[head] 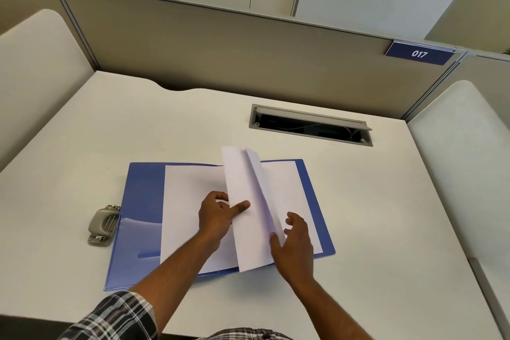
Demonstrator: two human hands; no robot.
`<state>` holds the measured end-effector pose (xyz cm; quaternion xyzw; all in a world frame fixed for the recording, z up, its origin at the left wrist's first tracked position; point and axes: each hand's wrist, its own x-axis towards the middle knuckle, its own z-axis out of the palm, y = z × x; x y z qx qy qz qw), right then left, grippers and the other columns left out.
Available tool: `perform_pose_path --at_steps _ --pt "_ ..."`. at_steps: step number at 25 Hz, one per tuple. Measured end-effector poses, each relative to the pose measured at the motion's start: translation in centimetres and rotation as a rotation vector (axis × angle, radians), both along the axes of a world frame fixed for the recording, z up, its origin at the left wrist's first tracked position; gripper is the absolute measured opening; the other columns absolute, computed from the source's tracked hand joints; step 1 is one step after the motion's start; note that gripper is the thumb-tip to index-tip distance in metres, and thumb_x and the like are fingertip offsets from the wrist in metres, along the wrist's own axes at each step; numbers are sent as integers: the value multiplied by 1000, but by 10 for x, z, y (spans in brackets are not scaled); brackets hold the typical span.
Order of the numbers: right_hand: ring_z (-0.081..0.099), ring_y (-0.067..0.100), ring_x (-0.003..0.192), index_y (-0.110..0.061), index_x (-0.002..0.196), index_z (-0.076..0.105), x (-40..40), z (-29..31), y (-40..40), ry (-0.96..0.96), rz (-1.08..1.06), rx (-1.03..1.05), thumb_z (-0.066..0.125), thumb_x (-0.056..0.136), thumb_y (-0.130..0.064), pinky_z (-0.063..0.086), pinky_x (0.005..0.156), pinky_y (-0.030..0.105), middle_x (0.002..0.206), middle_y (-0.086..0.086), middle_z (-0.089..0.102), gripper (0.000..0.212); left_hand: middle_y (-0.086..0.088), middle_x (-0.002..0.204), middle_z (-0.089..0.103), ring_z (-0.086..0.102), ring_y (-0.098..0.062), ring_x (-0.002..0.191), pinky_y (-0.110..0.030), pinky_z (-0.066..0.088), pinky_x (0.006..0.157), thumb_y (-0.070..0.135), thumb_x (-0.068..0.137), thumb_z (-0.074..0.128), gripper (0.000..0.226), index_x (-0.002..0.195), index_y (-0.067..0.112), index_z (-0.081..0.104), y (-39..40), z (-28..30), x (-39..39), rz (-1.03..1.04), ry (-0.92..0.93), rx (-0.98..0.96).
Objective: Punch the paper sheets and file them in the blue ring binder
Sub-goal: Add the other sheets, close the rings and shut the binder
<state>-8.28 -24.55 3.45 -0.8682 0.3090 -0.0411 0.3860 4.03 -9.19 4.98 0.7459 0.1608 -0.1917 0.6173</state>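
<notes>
The blue ring binder (pixel 143 193) lies open and flat on the white desk (pixel 386 201), cover spread to both sides, near the front edge of the desk. White paper sheets (pixel 190 201) rest on both halves, and at the spine two sheets (pixel 242 201) stand raised in a tent shape, their upper edges reaching past the far edge of the binder.

The left hand (pixel 218 215) rests on the left-hand stack just beside the raised sheets. Its thumb extends to the right and presses against the left face of the nearer raised sheet; the other fingers are curled, and whether they grasp a page edge cannot be told. The right hand (pixel 296 243) sits at the lower right edge of the raised sheets, fingers spread and relaxed, thumb touching the sheet edge; it grips nothing visible. Both forearms enter from the bottom of the view, the left one emerging from a plaid sleeve (pixel 116 314).

A grey hole punch (pixel 103 225) stands on the desk, touching or just beside the left edge of the binder cover. Beyond the binder, a grey cable tray (pixel 310 124) with its lid raised is set into the desk surface. A beige partition (pixel 220 44) encloses the far side and carries a blue label (pixel 419 53) marked 017 at its upper right.
</notes>
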Motion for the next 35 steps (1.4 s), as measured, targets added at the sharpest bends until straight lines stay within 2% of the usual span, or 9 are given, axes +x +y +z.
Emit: perform_pose_path --at_steps 3,6,10,17,24,26,29,32,35 --pt "71 23 97 -17 121 66 1 -4 -24 15 -142 -57 64 94 -15 55 80 32 108 1 74 27 -4 83 65 63 -24 78 -31 51 64 38 67 89 45 94 17 60 36 -7 6 47 -48 132" --pt "69 33 83 -11 103 72 -2 -6 -48 42 -191 -126 63 92 -12 45 69 31 89 9 74 14 -3 83 66 64 -26 81 -31 48 64 34 75 84 32 90 14 63 76 -14 14 102 -77 254" --pt "69 36 85 -8 96 71 -3 -15 -67 103 -191 -142 68 91 -15 51 74 34 91 12 75 8 -6 86 70 65 -28 82 -36 53 71 29 78 82 25 85 11 67 115 -27 22 127 -60 327" --pt "68 36 112 -6 124 70 -5 -34 -76 145 -261 -62 72 93 -19 51 98 42 121 13 74 34 -7 90 71 64 -28 84 -38 51 75 21 74 85 21 82 12 68 143 -48 24 147 -66 490" --pt "69 29 96 -17 106 73 -11 -9 -65 -104 -387 37 69 94 -19 53 87 38 95 -2 72 13 -10 108 59 56 -23 81 -38 48 77 18 80 79 39 112 12 58 132 -45 19 124 -264 558" --pt "69 23 90 -21 103 72 -12 8 -46 -236 -399 66 70 93 -18 52 80 34 91 -8 71 11 -6 100 62 57 -22 79 -33 47 73 20 84 75 25 105 15 62 116 -30 16 76 -335 521" --pt "68 5 84 -29 98 70 -12 30 -6 -398 -247 53 73 92 -19 50 70 21 90 -19 72 12 -2 85 71 68 -25 79 -31 55 69 27 87 73 12 92 17 70 81 -1 11 -64 -237 208" --pt "68 2 86 -28 100 70 -8 36 31 -450 59 -23 72 92 -22 51 68 11 93 -19 72 10 -2 90 76 74 -23 81 -33 62 69 56 79 69 43 101 19 70 47 29 5 -253 -116 -125" --pt "68 1 90 -26 108 71 -1 32 52 -379 329 3 71 93 -23 56 74 15 103 -17 72 16 8 91 73 72 -18 83 -26 60 60 72 72 62 54 100 26 66 29 42 2 -252 -126 -114"
